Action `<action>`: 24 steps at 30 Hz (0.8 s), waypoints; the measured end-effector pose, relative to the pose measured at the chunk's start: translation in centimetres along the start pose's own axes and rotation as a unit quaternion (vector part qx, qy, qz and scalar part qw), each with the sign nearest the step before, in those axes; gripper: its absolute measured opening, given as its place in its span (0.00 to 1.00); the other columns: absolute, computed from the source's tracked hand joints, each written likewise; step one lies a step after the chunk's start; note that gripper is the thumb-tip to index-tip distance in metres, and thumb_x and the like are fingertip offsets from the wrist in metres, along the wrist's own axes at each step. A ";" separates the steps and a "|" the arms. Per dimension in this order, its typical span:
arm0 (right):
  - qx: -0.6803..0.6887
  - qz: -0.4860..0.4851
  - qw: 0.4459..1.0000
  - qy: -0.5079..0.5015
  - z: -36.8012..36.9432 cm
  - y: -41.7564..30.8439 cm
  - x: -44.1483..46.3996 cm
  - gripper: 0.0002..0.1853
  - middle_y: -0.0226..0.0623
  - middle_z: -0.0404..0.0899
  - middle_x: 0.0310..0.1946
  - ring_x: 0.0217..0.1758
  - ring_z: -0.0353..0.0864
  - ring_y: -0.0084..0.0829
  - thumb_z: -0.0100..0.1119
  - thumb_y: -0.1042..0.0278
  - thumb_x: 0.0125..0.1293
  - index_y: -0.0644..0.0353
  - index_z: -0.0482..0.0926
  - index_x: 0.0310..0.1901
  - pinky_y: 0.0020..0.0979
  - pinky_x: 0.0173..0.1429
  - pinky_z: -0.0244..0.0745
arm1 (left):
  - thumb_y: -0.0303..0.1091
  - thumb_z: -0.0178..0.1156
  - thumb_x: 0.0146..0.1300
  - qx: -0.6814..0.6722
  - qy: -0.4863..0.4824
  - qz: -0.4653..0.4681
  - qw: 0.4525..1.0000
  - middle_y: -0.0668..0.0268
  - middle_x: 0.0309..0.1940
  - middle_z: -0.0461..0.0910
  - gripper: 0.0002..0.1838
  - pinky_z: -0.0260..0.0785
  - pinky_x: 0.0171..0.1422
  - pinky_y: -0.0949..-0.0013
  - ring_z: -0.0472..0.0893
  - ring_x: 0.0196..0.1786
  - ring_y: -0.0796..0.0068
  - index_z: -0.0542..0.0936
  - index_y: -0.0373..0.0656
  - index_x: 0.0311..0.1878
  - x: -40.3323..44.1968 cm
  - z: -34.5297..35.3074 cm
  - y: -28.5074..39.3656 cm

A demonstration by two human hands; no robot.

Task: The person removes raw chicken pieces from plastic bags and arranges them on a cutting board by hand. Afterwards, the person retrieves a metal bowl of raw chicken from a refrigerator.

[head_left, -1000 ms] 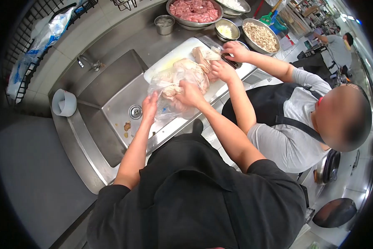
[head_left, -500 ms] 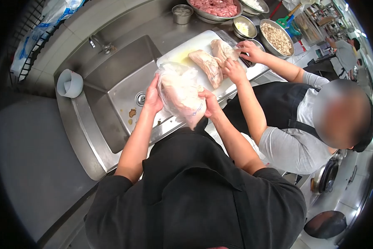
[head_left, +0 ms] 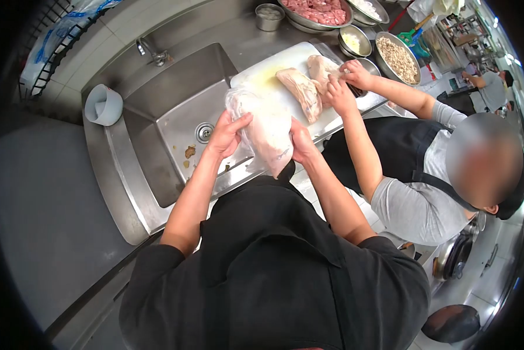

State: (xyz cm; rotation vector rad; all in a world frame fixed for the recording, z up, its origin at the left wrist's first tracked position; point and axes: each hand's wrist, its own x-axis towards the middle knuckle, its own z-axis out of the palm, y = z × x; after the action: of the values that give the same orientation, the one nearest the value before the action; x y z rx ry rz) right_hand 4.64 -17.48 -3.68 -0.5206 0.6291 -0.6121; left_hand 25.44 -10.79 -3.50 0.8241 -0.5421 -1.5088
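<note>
A clear plastic bag (head_left: 266, 131) with pale raw meat, seemingly poultry, hangs between my two hands above the sink's front edge. My left hand (head_left: 226, 135) grips its left side, the thumb lying across the front. On the other side, my right hand (head_left: 302, 143) presses the bag with its fingers mostly hidden behind it. Just beyond is a white cutting board (head_left: 259, 76) with two pale pieces of poultry, a nearer piece (head_left: 301, 93) and a farther piece (head_left: 322, 69). A co-worker's hands (head_left: 346, 87) touch the farther one.
The steel sink (head_left: 177, 125) has scraps near its drain. A white plastic container (head_left: 103, 105) stands on the left rim. Bowls of pink meat (head_left: 317, 10), chopped yellowish food (head_left: 350, 42) and brown crumbly food (head_left: 397, 61) line the back. The co-worker (head_left: 414, 151) stands close on my right.
My left thumb has come over the front of the bag, and my right fingers have slipped farther behind it. The co-worker's hands have drawn together on the farther piece. The view has shifted slightly.
</note>
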 end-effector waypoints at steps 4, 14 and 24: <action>-0.048 -0.103 0.993 -0.030 1.0 -0.4 -1.0 0.23 0.42 0.79 0.61 0.63 0.80 0.32 0.56 0.72 0.74 0.67 0.68 0.68 0.36 0.67 0.77 | 0.28 0.59 0.74 -0.100 0.019 0.008 0.995 0.59 0.65 0.78 0.25 0.72 0.72 0.58 0.79 0.66 0.65 0.68 0.38 0.71 -0.4 -1.2 -1.1; -0.044 -0.139 0.989 -0.011 0.7 0.2 -0.7 0.17 0.42 0.82 0.54 0.57 0.83 0.32 0.57 0.77 0.71 0.65 0.72 0.59 0.34 0.63 0.79 | 0.26 0.55 0.74 -0.163 0.042 0.056 0.984 0.58 0.62 0.80 0.20 0.71 0.73 0.59 0.80 0.65 0.65 0.72 0.36 0.68 0.0 -3.2 -3.2; -0.380 -0.183 0.904 0.069 1.3 -0.9 -1.7 0.19 0.37 0.82 0.47 0.49 0.80 0.24 0.66 0.68 0.68 0.64 0.73 0.56 0.28 0.56 0.76 | 0.29 0.58 0.75 -0.221 0.101 0.062 0.968 0.59 0.59 0.82 0.18 0.74 0.69 0.58 0.81 0.62 0.64 0.74 0.37 0.65 -0.4 -0.7 -1.7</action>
State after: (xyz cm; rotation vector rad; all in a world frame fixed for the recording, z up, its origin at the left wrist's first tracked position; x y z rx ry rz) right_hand 4.09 -16.62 -1.61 -1.3608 0.9147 -0.7521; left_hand 24.85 -10.12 -5.18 0.5738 -0.0935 -1.3426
